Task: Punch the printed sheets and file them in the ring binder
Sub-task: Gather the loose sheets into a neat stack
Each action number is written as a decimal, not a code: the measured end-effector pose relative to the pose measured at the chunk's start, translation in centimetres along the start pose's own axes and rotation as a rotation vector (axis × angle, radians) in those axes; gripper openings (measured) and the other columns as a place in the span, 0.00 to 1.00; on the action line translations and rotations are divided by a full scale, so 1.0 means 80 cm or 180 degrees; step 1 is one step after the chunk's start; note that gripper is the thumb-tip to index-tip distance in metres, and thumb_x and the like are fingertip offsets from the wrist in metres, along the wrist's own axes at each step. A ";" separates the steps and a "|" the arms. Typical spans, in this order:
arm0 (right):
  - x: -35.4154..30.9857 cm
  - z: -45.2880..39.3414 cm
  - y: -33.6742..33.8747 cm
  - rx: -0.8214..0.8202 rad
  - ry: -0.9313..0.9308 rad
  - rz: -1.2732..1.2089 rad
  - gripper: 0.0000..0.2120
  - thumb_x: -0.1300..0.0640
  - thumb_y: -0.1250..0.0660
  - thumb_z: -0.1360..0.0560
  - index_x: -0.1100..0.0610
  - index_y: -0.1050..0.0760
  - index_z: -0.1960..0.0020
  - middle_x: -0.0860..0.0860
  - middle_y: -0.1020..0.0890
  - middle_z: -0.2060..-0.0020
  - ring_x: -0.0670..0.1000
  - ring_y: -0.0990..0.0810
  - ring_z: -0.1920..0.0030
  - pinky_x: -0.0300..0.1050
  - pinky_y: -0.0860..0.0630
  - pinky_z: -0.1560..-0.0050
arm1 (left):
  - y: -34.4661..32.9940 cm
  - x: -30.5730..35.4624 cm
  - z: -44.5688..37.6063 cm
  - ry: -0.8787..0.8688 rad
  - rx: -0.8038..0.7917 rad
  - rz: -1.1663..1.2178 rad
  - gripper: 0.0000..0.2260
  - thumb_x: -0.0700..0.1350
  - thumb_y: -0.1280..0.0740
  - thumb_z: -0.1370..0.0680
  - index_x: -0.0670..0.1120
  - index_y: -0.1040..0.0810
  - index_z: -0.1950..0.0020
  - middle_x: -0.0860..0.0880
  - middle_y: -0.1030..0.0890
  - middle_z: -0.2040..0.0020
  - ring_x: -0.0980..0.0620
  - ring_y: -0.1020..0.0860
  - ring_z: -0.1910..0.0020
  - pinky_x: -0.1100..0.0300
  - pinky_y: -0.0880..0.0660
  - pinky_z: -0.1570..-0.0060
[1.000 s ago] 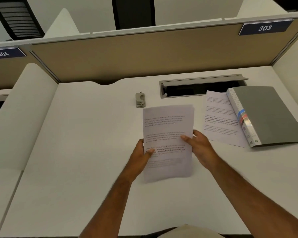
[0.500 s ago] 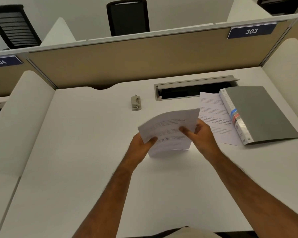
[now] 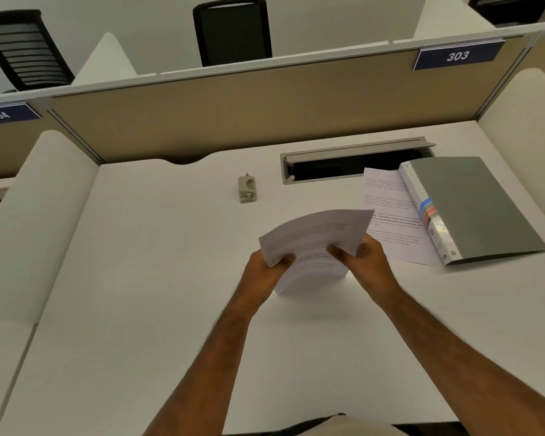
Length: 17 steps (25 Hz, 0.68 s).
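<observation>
The table [image 3: 139, 309] spreads wide beneath both hands, with a low partition [image 3: 233, 121] at its far edge beyond them. Beyond and to the right of the right hand lies the ring binder [image 3: 475, 206], closed, grey, spine turned toward the hands. A loose printed sheet [image 3: 387, 215] is tucked partly under the binder's spine edge, just beyond the right hand.

The stack of sheets [image 3: 315, 237] is held between the hands above the table, bowed into an arch, its lower edge close to or on the surface; which cannot be told. The left hand [image 3: 265, 272] grips the stack's left edge, thumb on top and fingers curled beneath. The right hand [image 3: 368, 259] pinches the right side, thumb across the printed face.

Beyond the left hand, well apart from the stack, sits the small hole punch [image 3: 247, 189], untouched.

The step in hand looks like squaring up the sheets before punching; nothing is punched or filed yet. The next move likely calls for tapping the edges flush, then carrying one long edge forward to the punch's slot. The loose sheet beside the binder would have to be gathered as well.
</observation>
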State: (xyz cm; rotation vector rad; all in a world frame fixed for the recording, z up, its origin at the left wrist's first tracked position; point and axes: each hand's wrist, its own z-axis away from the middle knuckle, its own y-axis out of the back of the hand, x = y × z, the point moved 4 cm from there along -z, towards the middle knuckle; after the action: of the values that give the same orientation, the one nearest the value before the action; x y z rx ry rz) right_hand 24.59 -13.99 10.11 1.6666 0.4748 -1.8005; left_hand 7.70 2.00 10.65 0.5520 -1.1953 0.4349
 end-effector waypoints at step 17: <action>0.059 -0.027 0.003 -0.0004 -0.0510 0.0121 0.23 0.54 0.23 0.27 0.49 0.27 0.36 0.43 0.17 0.45 0.45 0.15 0.48 0.44 0.17 0.50 | -0.012 -0.054 -0.037 0.0481 0.0038 -0.0105 0.13 0.50 0.29 0.20 0.53 0.21 0.35 0.54 0.15 0.43 0.52 0.14 0.48 0.51 0.15 0.48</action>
State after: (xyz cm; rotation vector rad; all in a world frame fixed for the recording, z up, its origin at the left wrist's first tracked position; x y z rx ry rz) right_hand 26.40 -13.73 5.20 1.5058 0.3714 -1.8870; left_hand 9.09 2.93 5.59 0.5388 -1.0383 0.4481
